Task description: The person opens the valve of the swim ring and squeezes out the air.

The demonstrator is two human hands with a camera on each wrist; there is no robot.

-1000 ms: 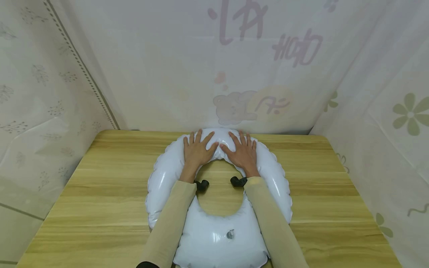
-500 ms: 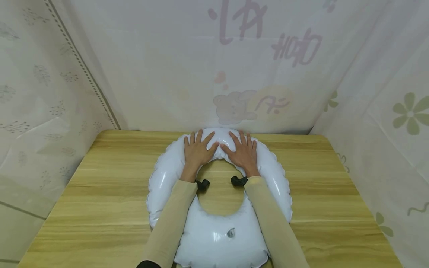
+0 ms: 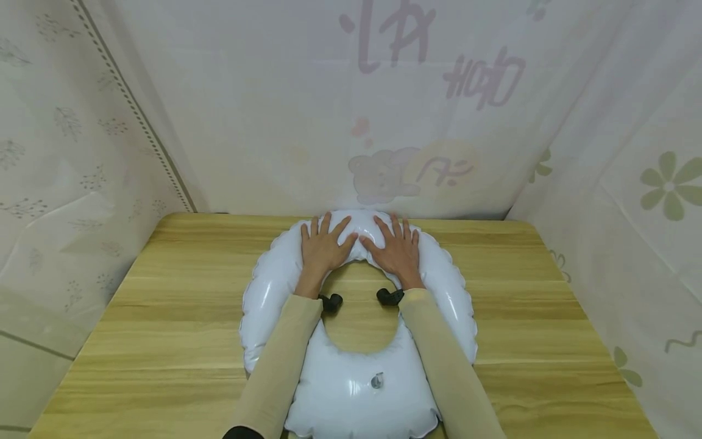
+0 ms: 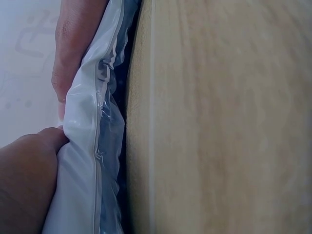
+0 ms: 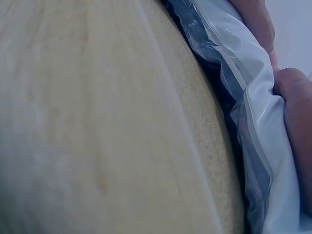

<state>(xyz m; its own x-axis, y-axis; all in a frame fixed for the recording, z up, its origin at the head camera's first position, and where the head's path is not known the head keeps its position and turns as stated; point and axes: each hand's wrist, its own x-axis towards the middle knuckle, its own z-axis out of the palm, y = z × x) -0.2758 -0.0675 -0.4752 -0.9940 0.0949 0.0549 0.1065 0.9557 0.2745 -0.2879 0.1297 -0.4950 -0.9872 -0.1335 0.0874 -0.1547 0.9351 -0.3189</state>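
A white inflatable ring (image 3: 351, 402) lies on the wooden table, puffed up, with a wide front section and a round hole in the middle. On that front section sits a clear air valve (image 3: 377, 380). My left hand (image 3: 323, 249) rests on the far part of the ring, left of centre, with fingers spread. Mirroring it on the right, my right hand (image 3: 399, 251) also lies there with spread fingers, the two thumbs close to each other. Both wrist views show the ring's creased inner side, white (image 4: 80, 117) above and see-through below, with thumbs pressed on top.
The wooden table (image 3: 181, 317) extends to both sides of the ring. Printed cloth (image 3: 263, 122) hangs behind it, and more cloth stands at left and right. A dark wrist camera (image 3: 331, 303) on the left arm and another (image 3: 389, 297) on the right overhang the hole.
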